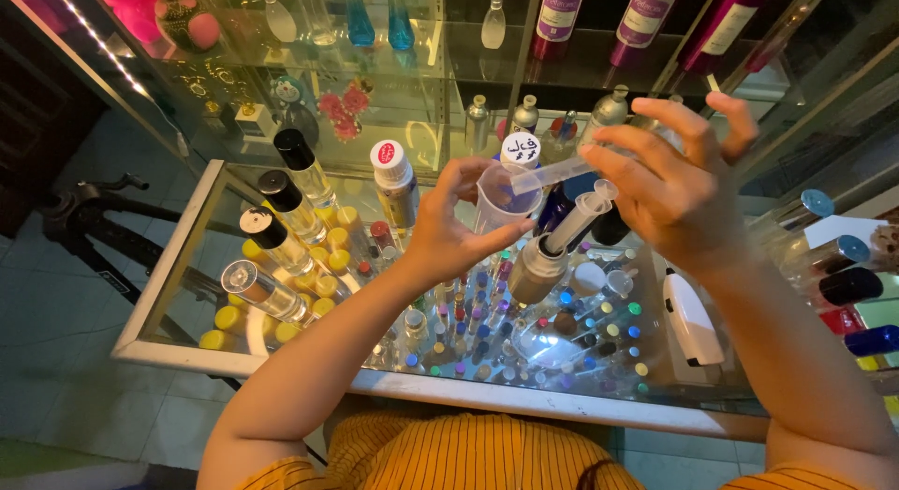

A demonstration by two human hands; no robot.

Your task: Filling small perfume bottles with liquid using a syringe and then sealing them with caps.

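My left hand (456, 230) grips the neck of a silver metal bottle (537, 268) held tilted above the glass counter (169, 274). My right hand (670, 185) holds a clear plastic syringe (581, 214) with its tip set in the bottle's mouth and its plunger (552, 174) drawn out to the upper left. A clear plastic measuring cup (501, 198) stands just behind my left hand. A white-capped bottle (395, 183) is to its left.
Several clear bottles with black caps (281, 214) stand at the counter's left. Many small coloured-cap vials (524, 345) lie under the glass top. A white device (693, 317) rests at right. Dark bottles (847, 286) line the right edge; glass shelves (403, 40) with bottles rise behind.
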